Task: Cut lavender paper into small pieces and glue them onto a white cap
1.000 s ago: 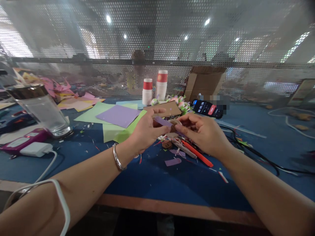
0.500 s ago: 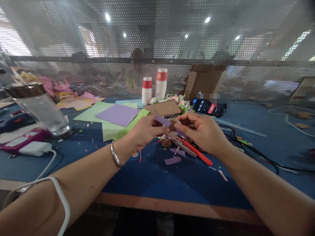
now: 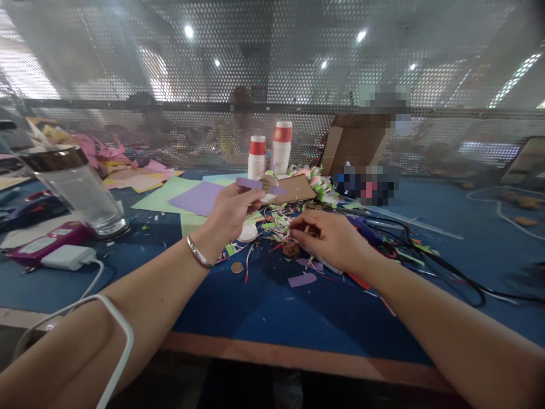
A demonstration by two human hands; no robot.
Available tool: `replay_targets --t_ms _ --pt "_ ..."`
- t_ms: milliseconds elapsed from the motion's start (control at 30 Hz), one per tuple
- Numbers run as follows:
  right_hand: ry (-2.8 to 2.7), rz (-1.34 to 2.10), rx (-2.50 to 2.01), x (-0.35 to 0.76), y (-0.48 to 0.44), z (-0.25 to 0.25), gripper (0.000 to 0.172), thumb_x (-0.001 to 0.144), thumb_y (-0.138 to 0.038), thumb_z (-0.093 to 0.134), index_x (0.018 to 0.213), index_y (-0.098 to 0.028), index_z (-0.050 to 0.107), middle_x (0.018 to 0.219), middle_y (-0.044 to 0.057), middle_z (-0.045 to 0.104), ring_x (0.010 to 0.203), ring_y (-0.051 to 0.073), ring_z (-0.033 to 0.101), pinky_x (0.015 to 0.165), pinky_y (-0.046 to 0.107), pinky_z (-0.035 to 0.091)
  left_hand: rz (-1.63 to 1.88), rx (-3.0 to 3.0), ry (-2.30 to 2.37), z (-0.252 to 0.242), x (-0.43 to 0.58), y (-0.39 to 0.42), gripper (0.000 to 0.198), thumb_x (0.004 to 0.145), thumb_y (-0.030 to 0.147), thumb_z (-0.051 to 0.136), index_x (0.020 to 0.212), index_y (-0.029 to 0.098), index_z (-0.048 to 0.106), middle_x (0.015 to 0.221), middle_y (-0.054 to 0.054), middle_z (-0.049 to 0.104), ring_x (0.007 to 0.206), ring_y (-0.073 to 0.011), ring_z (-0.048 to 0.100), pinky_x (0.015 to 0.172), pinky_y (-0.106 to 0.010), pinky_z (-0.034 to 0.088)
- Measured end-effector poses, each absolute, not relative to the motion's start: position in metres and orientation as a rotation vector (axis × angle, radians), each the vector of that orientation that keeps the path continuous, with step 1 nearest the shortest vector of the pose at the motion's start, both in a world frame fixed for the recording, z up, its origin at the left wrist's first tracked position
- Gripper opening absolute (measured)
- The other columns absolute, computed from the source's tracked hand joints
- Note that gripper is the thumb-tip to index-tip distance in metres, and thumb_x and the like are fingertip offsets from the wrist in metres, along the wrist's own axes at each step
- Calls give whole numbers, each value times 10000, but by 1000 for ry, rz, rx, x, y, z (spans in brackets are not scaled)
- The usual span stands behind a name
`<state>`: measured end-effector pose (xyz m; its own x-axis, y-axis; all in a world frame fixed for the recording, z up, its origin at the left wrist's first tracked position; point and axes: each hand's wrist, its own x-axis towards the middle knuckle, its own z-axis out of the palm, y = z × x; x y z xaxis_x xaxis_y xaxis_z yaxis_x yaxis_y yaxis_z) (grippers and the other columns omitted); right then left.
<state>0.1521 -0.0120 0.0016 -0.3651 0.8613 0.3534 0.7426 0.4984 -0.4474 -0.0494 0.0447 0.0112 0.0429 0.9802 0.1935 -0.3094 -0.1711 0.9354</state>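
My left hand (image 3: 232,211) is closed on a small round disc (image 3: 269,183) with purple paper strips (image 3: 249,183) at its sides, raised above the table. Over a heap of paper scraps (image 3: 276,224), my right hand (image 3: 330,236) has its thumb and fingers curled together; whatever is between them is too small to make out. Just left of its fingertips lies a brown marked piece (image 3: 291,250). A loose purple strip (image 3: 302,280) rests nearer the table edge. Beneath my left hand are a white disc (image 3: 248,232) and a small brown disc (image 3: 237,267). The red tool is mostly hidden under my right hand.
Paper sheets (image 3: 157,193), a glass jar (image 3: 91,193) and a purple box (image 3: 46,244) lie at left. Two paper cup stacks (image 3: 281,147) and a cardboard box (image 3: 357,142) stand behind. Black cables (image 3: 451,272) cross the right side. A white cable (image 3: 121,324) loops over my left forearm.
My right hand has let go of the disc and moved down to the scraps. My left hand has carried the disc with its purple strips left and up.
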Motion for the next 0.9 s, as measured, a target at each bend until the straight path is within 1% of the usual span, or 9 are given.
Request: replay_targets --t_ms 133,200,267,433,567,667,767,833,900 --pt "-2397 156 -1285 134 -8 5 151 918 -233 567 939 -176 706 887 56 717 801 184 636 723 293 440 1484 1161 845 7 -52 53 129 620 171 778 648 160 652 639 15 590 611 -85 490 616 -252 387" --pt "-2498 82 -1285 123 -7 7 174 915 -205 563 1010 -173 705 1006 78 728 893 207 660 763 303 449 1527 1170 854 5 -54 57 157 624 182 781 616 164 625 595 29 547 584 -80 459 599 -253 370" --pt "-2589 -23 -1300 112 -6 9 206 947 -242 545 1062 -174 702 1084 97 721 963 241 671 778 321 453 1562 1166 855 4 -55 60 168 616 177 781 615 166 613 583 39 526 576 -78 453 592 -253 360" --pt "-2709 -154 -1287 91 1 3 269 980 -283 507 1170 -188 671 1167 109 694 951 259 678 683 318 425 1575 1189 858 6 -56 58 152 629 163 760 627 157 608 583 47 511 573 -70 431 567 -238 337" --pt "-2743 -100 -1244 83 6 -4 251 984 -265 488 1105 -172 688 1103 120 704 896 255 675 614 306 385 1580 1190 876 8 -56 56 166 637 164 765 629 163 599 575 51 513 568 -71 417 560 -235 335" --pt "-2709 -34 -1214 86 6 -1 234 980 -232 481 1051 -169 695 1082 106 713 892 224 669 658 301 415 1586 1185 882 8 -56 56 167 638 172 771 651 168 604 603 44 529 589 -77 443 584 -238 358" --pt "-2608 160 -1174 96 7 9 169 945 -225 527 973 -176 686 957 53 729 822 154 653 712 264 454 1605 1184 885 7 -56 58 155 637 183 767 688 174 620 653 32 562 626 -86 481 627 -247 388" --pt "-2369 629 -1159 106 10 15 127 903 -267 581 877 -180 671 817 24 710 702 132 624 650 255 460 1611 1181 887 7 -57 58 153 634 188 768 694 175 628 667 27 575 637 -90 489 634 -251 390" --pt "-2174 943 -1236 117 15 16 155 882 -325 597 835 -188 652 732 1 672 577 114 570 546 250 440 1604 1180 895 6 -57 59 153 627 190 774 687 175 633 670 24 581 638 -91 485 627 -253 382"
